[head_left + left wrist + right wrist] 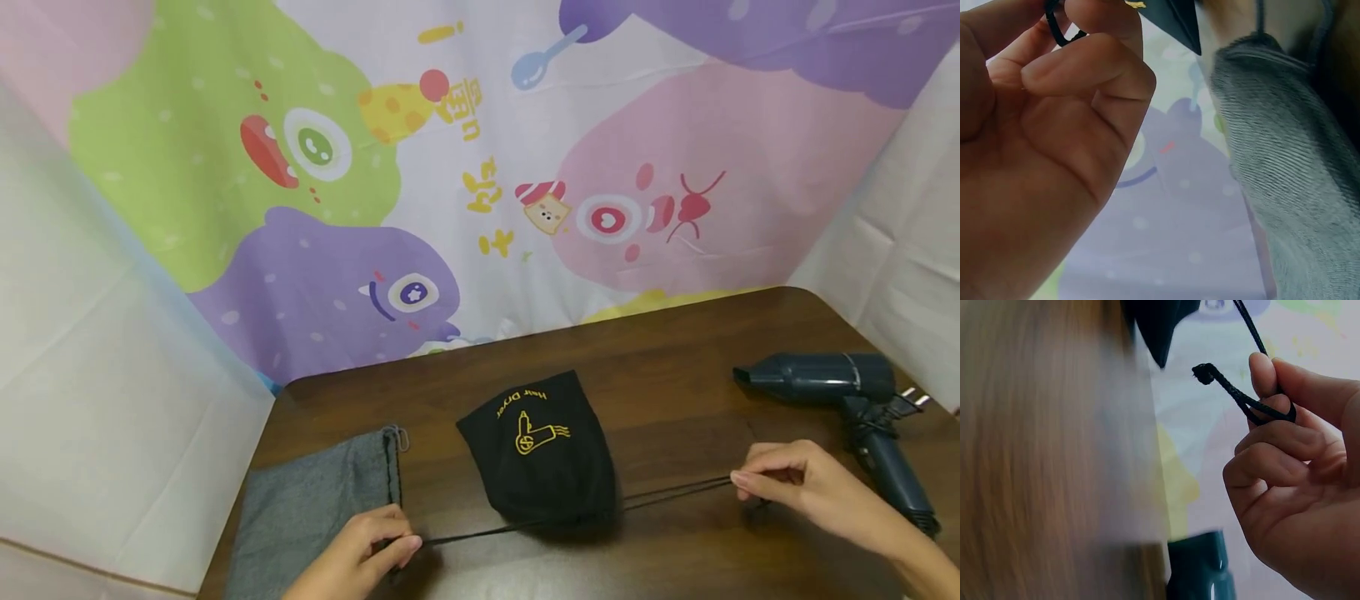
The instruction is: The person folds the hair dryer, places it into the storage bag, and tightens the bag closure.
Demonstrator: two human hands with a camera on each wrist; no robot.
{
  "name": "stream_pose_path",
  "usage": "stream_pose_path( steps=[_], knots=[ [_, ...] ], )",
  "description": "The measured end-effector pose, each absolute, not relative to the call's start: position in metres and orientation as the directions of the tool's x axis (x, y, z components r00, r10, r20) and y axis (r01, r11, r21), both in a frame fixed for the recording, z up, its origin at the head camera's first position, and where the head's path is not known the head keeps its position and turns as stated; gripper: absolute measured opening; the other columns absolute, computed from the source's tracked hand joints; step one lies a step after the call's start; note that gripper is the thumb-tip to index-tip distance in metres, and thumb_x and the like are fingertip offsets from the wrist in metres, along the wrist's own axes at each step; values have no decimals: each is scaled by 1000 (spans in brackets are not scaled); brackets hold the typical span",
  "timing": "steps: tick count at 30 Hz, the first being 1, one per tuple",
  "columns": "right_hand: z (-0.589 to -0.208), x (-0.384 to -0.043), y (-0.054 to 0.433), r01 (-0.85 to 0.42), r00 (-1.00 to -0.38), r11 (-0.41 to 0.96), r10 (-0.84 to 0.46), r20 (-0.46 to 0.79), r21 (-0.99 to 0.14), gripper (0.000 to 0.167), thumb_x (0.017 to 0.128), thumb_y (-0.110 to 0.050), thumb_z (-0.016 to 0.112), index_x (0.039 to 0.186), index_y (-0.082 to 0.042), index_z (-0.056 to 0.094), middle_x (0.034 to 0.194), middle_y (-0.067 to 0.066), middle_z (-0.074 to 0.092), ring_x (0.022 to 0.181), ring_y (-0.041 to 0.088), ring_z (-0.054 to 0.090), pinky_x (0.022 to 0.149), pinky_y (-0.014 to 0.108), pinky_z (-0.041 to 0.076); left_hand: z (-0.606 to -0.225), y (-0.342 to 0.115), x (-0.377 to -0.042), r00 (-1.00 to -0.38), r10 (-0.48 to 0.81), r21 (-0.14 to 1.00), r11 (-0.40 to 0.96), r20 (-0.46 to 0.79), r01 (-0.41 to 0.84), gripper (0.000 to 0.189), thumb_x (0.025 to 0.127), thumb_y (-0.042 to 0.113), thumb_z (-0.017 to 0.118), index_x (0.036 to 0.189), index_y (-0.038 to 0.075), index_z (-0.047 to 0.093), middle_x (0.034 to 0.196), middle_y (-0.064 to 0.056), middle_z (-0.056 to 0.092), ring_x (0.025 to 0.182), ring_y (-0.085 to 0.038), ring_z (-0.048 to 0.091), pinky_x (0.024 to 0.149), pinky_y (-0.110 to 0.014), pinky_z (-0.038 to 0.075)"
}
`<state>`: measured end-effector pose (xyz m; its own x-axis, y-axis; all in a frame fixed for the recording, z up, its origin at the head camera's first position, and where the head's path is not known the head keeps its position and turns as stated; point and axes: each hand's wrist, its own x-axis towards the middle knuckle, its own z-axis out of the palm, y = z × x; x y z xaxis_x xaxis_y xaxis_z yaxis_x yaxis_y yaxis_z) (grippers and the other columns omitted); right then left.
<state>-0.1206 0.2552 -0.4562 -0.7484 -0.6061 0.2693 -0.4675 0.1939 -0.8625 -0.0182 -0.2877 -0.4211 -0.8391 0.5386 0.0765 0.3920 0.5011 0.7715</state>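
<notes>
A black drawstring pouch (540, 458) with a yellow hair dryer print and "Hair Dryer" lettering sits mid-table, its mouth end gathered toward the near side. Drawstrings stretch out from that end to both sides. My left hand (367, 550) pinches the left drawstring between thumb and fingers, and a small loop of black cord (1057, 28) shows at its fingertips in the left wrist view. On the other side my right hand (798, 483) pinches the right drawstring (675, 492). The knotted cord end (1205, 374) sticks out past the fingers in the right wrist view.
A grey drawstring bag (307, 500) lies flat at the left, partly behind my left hand. At the right of the wooden table (675, 400) lies a dark hair dryer (817, 377), its cord bundled at the handle. A cartoon-print cloth (495, 292) hangs behind the table.
</notes>
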Motion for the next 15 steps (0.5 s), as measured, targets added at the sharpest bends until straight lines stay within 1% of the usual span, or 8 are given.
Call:
stream_pose_path(
  steps=[3,5,9,13,15],
  knots=[
    [-458,-124,263,-458,-769,233,-588,251,-858,27,94,9,58,90,-10,76,81,-1,65,64,15,57,54,29,49,-418,-289,-17,-833,549,784,486,71,387,25,103,9,54,79,12,62,77,7,52,66,3,44,57,-22,48],
    [-460,-125,266,-470,-763,238,-595,255,-850,27,94,9,59,89,-11,76,80,-2,65,62,14,55,52,29,48,-419,-291,-16,-829,554,774,491,78,401,25,103,9,54,79,11,62,77,7,52,66,3,44,57,-21,47],
    [-462,-124,268,-502,-738,236,-619,269,-832,29,93,10,60,89,-13,77,79,-2,65,60,13,54,50,28,47,-424,-293,-19,-822,568,731,542,45,414,26,102,11,56,77,10,64,73,9,51,64,5,43,55,-20,45],
    [-462,-123,266,-495,-740,250,-624,253,-832,26,93,8,62,91,-12,78,81,-1,67,63,12,57,52,28,49,-430,-290,-21,-831,557,687,608,-10,399,28,101,12,57,74,11,64,68,10,51,63,5,41,54,-20,42],
    [-463,-122,265,-469,-749,250,-621,231,-847,23,93,6,62,93,-11,78,84,0,68,66,13,60,54,29,50,-432,-289,-20,-837,547,692,616,-31,377,29,101,14,58,73,12,63,68,12,51,62,5,42,54,-20,43]
  ],
)
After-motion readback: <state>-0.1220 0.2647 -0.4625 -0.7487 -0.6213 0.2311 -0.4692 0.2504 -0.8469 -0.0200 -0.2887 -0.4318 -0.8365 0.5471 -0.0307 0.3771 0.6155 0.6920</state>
